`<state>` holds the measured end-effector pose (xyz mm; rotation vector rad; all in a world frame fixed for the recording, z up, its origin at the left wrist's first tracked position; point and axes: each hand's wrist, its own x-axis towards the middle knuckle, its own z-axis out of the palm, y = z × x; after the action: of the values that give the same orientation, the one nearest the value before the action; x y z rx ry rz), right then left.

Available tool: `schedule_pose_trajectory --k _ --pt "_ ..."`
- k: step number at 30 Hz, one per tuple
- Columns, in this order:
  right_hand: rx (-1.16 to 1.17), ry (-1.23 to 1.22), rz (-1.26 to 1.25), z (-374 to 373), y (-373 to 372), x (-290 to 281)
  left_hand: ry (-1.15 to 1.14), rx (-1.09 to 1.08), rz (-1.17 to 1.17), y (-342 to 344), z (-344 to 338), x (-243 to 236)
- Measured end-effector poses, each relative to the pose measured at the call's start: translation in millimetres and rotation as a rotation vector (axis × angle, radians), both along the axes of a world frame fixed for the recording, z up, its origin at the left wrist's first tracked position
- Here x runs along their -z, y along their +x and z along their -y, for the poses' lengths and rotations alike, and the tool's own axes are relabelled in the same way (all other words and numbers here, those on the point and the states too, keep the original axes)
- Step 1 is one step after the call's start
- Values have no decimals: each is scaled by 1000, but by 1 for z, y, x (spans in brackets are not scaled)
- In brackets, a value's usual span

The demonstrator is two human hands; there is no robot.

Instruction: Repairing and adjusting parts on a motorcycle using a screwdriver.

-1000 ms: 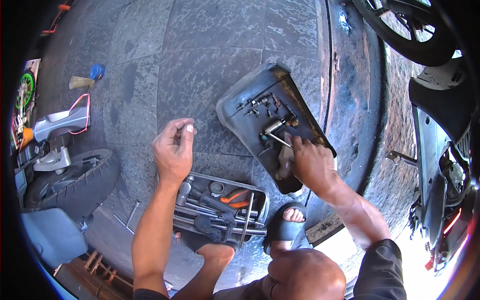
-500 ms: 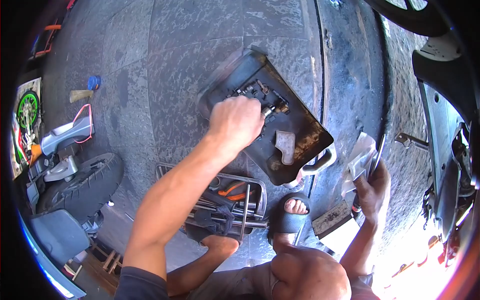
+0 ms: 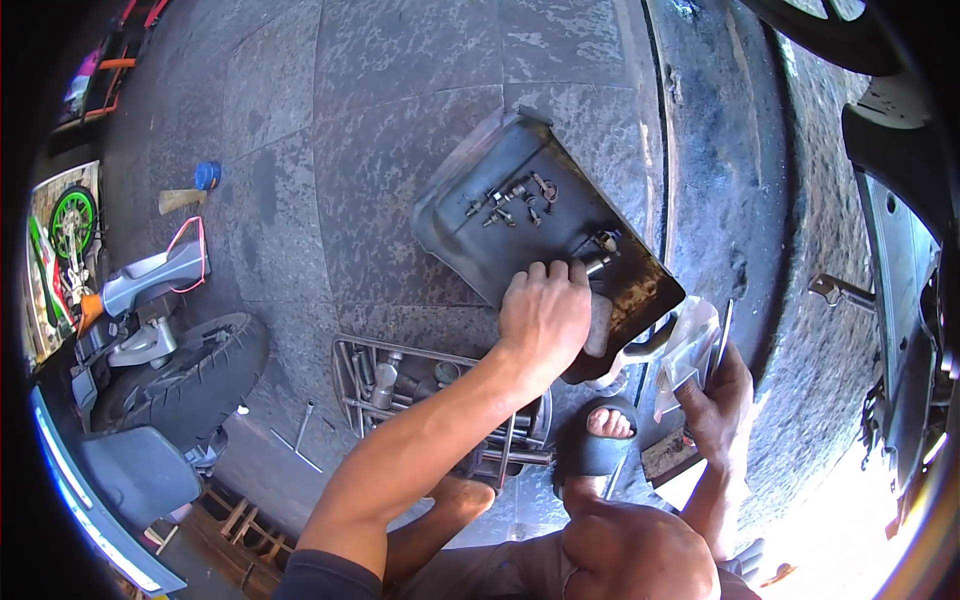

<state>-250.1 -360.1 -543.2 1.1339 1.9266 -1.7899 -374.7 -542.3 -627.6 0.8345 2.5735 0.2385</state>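
Note:
My left hand (image 3: 545, 312) reaches over a dark, grimy metal tray (image 3: 455, 235), its fingers curled down inside near the right end. Shiny metal fittings (image 3: 600, 262) lie right by its fingertips. What those fingers hold, if anything, is hidden. Below them is a pale, flat, angled piece (image 3: 598, 325), partly covered by the hand. Several small bolts and metal parts (image 3: 510, 197) lie loose toward the tray's far side. My right hand (image 3: 718, 405), off the tray's right side, is closed on a clear plastic bag (image 3: 690, 345). A slim metal bar (image 3: 724, 335) sticks up from the same hand.
A toolbox (image 3: 375, 385) with sockets and bars sits below the tray, partly behind my left forearm. A T-handle wrench (image 3: 297, 440) lies left of it. Farther left are a tire (image 3: 190, 370) and a blue cap (image 3: 207, 175). Motorcycle parts (image 3: 900, 260) stand at the right.
My left hand has moved toward me and right within the tray, and the shiny fittings have shifted the same way. Loose bolts now show where it was. My right hand still grips the bag.

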Motion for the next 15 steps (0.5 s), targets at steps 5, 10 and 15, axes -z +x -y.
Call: schedule_pose_trajectory --k 5,10,15 --pt "-19 71 14 -3 1 -2 122 -84 28 -39 18 -6" --pt "-46 125 -17 -2 3 -2 182 -135 -93 -94 21 7" --pt "9 118 -11 -3 7 -6 -18 -93 -9 -87 -5 19"
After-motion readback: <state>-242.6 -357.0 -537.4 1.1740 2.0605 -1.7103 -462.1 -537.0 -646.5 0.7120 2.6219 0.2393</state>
